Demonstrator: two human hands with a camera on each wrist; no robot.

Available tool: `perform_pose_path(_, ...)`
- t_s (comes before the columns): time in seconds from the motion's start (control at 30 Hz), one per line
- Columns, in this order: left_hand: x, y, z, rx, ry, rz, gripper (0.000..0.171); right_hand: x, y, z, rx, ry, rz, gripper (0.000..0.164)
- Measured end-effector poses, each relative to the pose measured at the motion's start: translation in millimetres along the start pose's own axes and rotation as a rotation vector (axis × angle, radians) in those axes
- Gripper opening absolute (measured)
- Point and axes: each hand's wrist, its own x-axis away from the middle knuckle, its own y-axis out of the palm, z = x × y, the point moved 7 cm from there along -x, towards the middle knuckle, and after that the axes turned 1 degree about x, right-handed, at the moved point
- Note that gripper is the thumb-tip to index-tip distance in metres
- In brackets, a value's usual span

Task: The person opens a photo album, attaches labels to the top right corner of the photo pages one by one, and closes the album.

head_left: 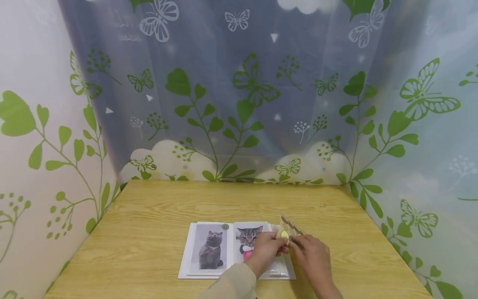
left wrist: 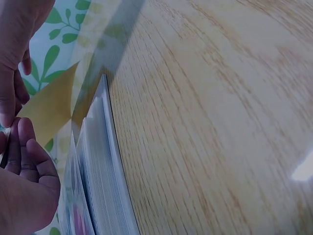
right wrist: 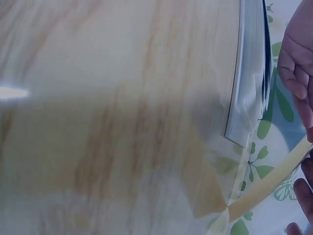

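An open photo album (head_left: pixel 183 268) lies on the table. Its left page shows a grey cat photo (head_left: pixel 211 251) with a round sticker (head_left: pixel 225 227) at the upper right corner; the right page shows a tabby cat photo (head_left: pixel 246 236), partly covered by my left hand (head_left: pixel 266 248). Over the album's right edge, that hand pinches a tan sheet of round stickers (head_left: pixel 288 226), tilted up off the page. My right hand (head_left: pixel 315 255) pinches at the same sheet, its fingertips close to the left ones. In the left wrist view, the sheet (left wrist: pixel 51 105) shows its plain back.
The wood-grain table (head_left: pixel 149 207) extends around the album on all sides. A curtain (head_left: pixel 224 124) printed with leaves and butterflies stands behind the table and along both sides. The album's thick stack of pages (left wrist: pixel 98 156) shows edge-on in the left wrist view.
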Motion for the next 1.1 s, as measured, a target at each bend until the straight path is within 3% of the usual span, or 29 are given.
perform_pose_path(0.27,2.3,0.1,0.1,-0.020,-0.003,-0.030,0.015,1,3,0,0.013,0.008,-0.010,0.016)
perform_pose_path(0.83,1.6,4.0,-3.1,-0.003,-0.005,-0.062,0.013,2,1,1,-0.068,0.059,0.024,0.009)
perform_pose_path(1.1,1.2,3.3,-2.7,-0.016,-0.002,-0.061,0.014,3,3,10,-0.128,0.224,-0.076,0.010)
